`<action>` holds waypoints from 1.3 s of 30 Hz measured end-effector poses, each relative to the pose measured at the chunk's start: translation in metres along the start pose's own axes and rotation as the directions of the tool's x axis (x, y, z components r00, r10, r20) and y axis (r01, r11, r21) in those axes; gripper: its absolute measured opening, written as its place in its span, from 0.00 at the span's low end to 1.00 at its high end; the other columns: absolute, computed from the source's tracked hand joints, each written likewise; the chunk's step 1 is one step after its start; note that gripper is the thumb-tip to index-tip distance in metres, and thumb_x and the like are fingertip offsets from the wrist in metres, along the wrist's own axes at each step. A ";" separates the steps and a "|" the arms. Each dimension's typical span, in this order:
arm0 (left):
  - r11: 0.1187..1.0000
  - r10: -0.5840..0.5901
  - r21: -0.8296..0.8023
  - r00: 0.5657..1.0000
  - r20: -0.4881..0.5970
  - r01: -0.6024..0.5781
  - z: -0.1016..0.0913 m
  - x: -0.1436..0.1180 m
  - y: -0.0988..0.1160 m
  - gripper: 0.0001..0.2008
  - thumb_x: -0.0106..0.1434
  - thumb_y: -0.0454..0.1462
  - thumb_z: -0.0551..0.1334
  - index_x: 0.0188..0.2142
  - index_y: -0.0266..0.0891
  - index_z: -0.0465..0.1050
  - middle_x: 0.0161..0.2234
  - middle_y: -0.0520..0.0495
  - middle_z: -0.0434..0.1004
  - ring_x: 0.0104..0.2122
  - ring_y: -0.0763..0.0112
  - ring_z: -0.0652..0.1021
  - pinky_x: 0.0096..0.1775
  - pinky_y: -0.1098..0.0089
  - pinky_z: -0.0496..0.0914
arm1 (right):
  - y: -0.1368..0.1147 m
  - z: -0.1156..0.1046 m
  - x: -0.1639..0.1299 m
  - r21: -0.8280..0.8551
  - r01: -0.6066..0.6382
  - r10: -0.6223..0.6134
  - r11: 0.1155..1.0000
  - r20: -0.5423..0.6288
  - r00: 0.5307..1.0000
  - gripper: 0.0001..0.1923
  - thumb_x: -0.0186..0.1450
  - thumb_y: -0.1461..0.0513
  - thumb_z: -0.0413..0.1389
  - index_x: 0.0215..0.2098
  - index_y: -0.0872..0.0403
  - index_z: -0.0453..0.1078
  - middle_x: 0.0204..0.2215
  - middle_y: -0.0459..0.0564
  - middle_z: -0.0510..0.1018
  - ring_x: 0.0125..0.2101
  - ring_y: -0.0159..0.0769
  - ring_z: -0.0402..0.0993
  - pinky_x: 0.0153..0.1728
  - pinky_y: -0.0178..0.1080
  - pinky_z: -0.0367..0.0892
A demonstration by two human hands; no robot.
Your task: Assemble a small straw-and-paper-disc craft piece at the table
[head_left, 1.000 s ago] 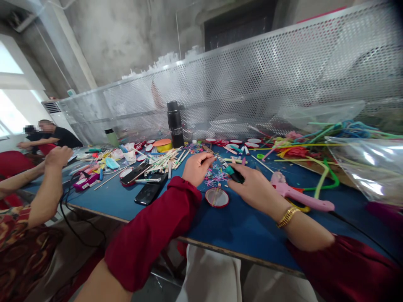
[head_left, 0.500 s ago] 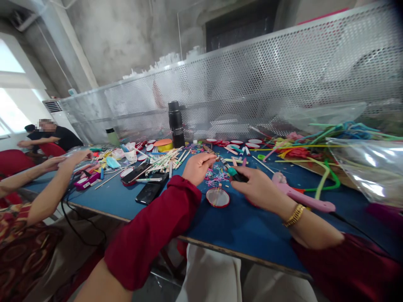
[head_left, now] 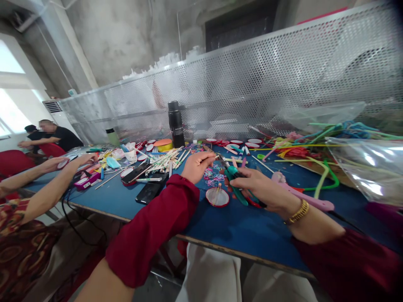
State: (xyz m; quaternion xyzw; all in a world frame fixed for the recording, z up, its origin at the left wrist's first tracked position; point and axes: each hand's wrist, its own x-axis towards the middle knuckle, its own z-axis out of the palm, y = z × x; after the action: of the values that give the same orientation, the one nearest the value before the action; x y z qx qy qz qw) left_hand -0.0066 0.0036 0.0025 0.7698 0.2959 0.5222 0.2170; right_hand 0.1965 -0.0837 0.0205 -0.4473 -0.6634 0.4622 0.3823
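Now: right hand (head_left: 267, 191) grips teal-handled scissors (head_left: 234, 178), fingers curled round the handles, blades pointing to 11 o'clock. Left hand (head_left: 197, 165) pinches a thin stick (head_left: 210, 154) just at the blade tips, thumb and forefinger pressed together. Risk: fingertips near the blades could be nicked; stick could slip into the loose rubber bands (head_left: 214, 176) below.
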 end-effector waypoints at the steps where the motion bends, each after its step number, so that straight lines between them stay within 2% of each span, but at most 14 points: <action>1: 1.000 0.012 -0.022 1.000 0.001 -0.012 0.000 0.000 0.000 0.13 0.68 0.45 0.64 0.38 0.39 0.81 0.28 0.49 0.79 0.29 0.71 0.77 0.37 0.68 0.73 | 0.000 0.000 -0.001 0.056 -0.029 0.027 0.998 0.026 0.999 0.07 0.56 0.56 0.58 0.27 0.51 0.68 0.22 0.48 0.77 0.21 0.35 0.72 0.18 0.34 0.63; 6: 0.996 0.013 -0.085 1.000 0.008 -0.013 -0.001 0.000 -0.002 0.13 0.69 0.43 0.62 0.39 0.37 0.81 0.29 0.48 0.79 0.30 0.70 0.77 0.36 0.68 0.72 | 0.004 -0.007 0.000 0.282 -0.056 0.023 0.958 0.121 0.992 0.12 0.60 0.56 0.57 0.39 0.53 0.74 0.30 0.54 0.82 0.31 0.41 0.80 0.30 0.40 0.76; 9: 0.999 -0.003 0.046 1.000 -0.004 0.003 -0.003 0.001 -0.005 0.09 0.66 0.41 0.65 0.38 0.38 0.82 0.33 0.46 0.82 0.34 0.68 0.78 0.39 0.68 0.72 | 0.008 -0.014 0.005 0.354 -0.091 0.081 0.931 0.041 0.996 0.16 0.58 0.58 0.59 0.44 0.51 0.76 0.36 0.52 0.83 0.33 0.41 0.81 0.33 0.41 0.78; 13: 0.952 -0.059 0.305 0.991 0.121 0.019 -0.004 0.002 -0.017 0.05 0.63 0.37 0.68 0.35 0.41 0.84 0.36 0.46 0.84 0.37 0.67 0.79 0.43 0.67 0.72 | 0.012 -0.019 0.010 0.263 -0.121 0.141 0.957 -0.056 0.989 0.10 0.56 0.60 0.61 0.38 0.49 0.77 0.36 0.51 0.83 0.33 0.42 0.81 0.29 0.40 0.78; 15: 0.916 -0.128 0.399 0.975 0.183 0.045 -0.004 0.001 -0.025 0.04 0.61 0.35 0.69 0.35 0.42 0.84 0.35 0.47 0.84 0.37 0.66 0.79 0.46 0.65 0.72 | 0.011 -0.019 0.009 0.252 -0.164 0.170 0.954 -0.003 0.985 0.07 0.56 0.59 0.61 0.33 0.50 0.76 0.32 0.52 0.83 0.32 0.42 0.82 0.29 0.41 0.78; 17: 0.901 -0.163 0.428 0.970 0.178 0.072 -0.002 0.001 -0.031 0.06 0.58 0.33 0.71 0.36 0.42 0.85 0.39 0.45 0.85 0.41 0.63 0.80 0.52 0.62 0.72 | 0.007 -0.017 0.007 0.281 -0.233 0.221 0.931 0.072 0.973 0.07 0.55 0.59 0.62 0.32 0.50 0.76 0.30 0.52 0.83 0.31 0.42 0.82 0.29 0.41 0.79; 19: 0.935 -0.164 0.335 0.981 0.108 0.120 0.001 0.000 -0.033 0.09 0.58 0.33 0.70 0.40 0.42 0.85 0.44 0.43 0.85 0.47 0.60 0.80 0.55 0.60 0.70 | 0.003 -0.015 0.003 0.318 -0.286 0.260 0.904 0.121 0.958 0.09 0.54 0.59 0.63 0.33 0.51 0.77 0.33 0.53 0.83 0.30 0.42 0.81 0.28 0.41 0.79; 21: 0.977 -0.200 0.079 0.979 0.032 0.197 0.005 -0.001 -0.031 0.11 0.65 0.36 0.66 0.46 0.40 0.83 0.47 0.42 0.84 0.49 0.62 0.80 0.53 0.62 0.72 | 0.001 -0.012 0.001 0.345 -0.302 0.270 0.889 0.139 0.953 0.09 0.53 0.59 0.63 0.34 0.51 0.77 0.35 0.55 0.84 0.30 0.42 0.81 0.28 0.42 0.79; 23: 0.932 -0.276 -0.230 0.960 0.044 0.279 0.009 -0.001 -0.026 0.16 0.70 0.42 0.62 0.53 0.40 0.79 0.47 0.41 0.84 0.46 0.64 0.81 0.46 0.66 0.73 | 0.001 -0.012 0.000 0.355 -0.307 0.261 0.883 0.173 0.950 0.08 0.54 0.58 0.63 0.32 0.52 0.77 0.36 0.56 0.84 0.32 0.43 0.81 0.30 0.42 0.79; 26: 0.817 -0.334 -0.454 0.934 0.127 0.354 0.013 -0.001 -0.017 0.18 0.64 0.46 0.68 0.50 0.40 0.80 0.41 0.44 0.84 0.37 0.71 0.80 0.36 0.72 0.70 | 0.005 -0.012 0.000 0.362 -0.321 0.239 0.875 0.252 0.938 0.06 0.57 0.58 0.62 0.30 0.52 0.76 0.36 0.56 0.84 0.32 0.42 0.81 0.31 0.42 0.79; 30: 0.710 -0.384 -0.577 0.909 0.162 0.403 0.013 -0.001 -0.008 0.19 0.53 0.46 0.76 0.40 0.38 0.82 0.33 0.49 0.80 0.30 0.77 0.75 0.31 0.75 0.64 | 0.009 -0.014 0.001 0.381 -0.339 0.237 0.860 0.290 0.927 0.06 0.59 0.59 0.61 0.29 0.54 0.77 0.34 0.56 0.83 0.32 0.41 0.80 0.32 0.42 0.79; 33: 0.678 -0.411 -0.600 0.896 0.170 0.425 0.011 -0.001 -0.004 0.20 0.48 0.44 0.79 0.38 0.37 0.82 0.31 0.51 0.79 0.28 0.79 0.73 0.29 0.76 0.62 | 0.010 -0.015 0.002 0.387 -0.360 0.240 0.849 0.324 0.915 0.08 0.62 0.59 0.58 0.31 0.55 0.77 0.32 0.56 0.82 0.32 0.40 0.80 0.33 0.42 0.79; 36: 0.666 -0.410 -0.617 0.897 0.167 0.419 0.010 -0.002 0.000 0.20 0.46 0.42 0.80 0.37 0.37 0.82 0.30 0.52 0.78 0.26 0.81 0.71 0.29 0.76 0.61 | 0.011 -0.016 0.004 0.386 -0.405 0.259 0.829 0.378 0.889 0.09 0.64 0.59 0.57 0.33 0.56 0.77 0.31 0.55 0.82 0.32 0.40 0.80 0.35 0.43 0.79; 39: 0.613 -0.397 -0.693 0.906 0.146 0.379 0.012 -0.003 0.004 0.19 0.46 0.40 0.80 0.36 0.37 0.82 0.29 0.52 0.78 0.27 0.81 0.72 0.29 0.76 0.63 | 0.010 -0.018 0.004 0.416 -0.420 0.237 0.806 0.423 0.874 0.09 0.65 0.60 0.56 0.37 0.56 0.76 0.35 0.57 0.83 0.34 0.40 0.80 0.35 0.43 0.80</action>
State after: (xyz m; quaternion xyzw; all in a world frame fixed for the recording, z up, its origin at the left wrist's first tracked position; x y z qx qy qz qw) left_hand 0.0053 -0.0017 -0.0011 0.5384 0.2344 0.5440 0.5994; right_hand 0.2144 -0.0730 0.0161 -0.3538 -0.4902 0.7487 0.2720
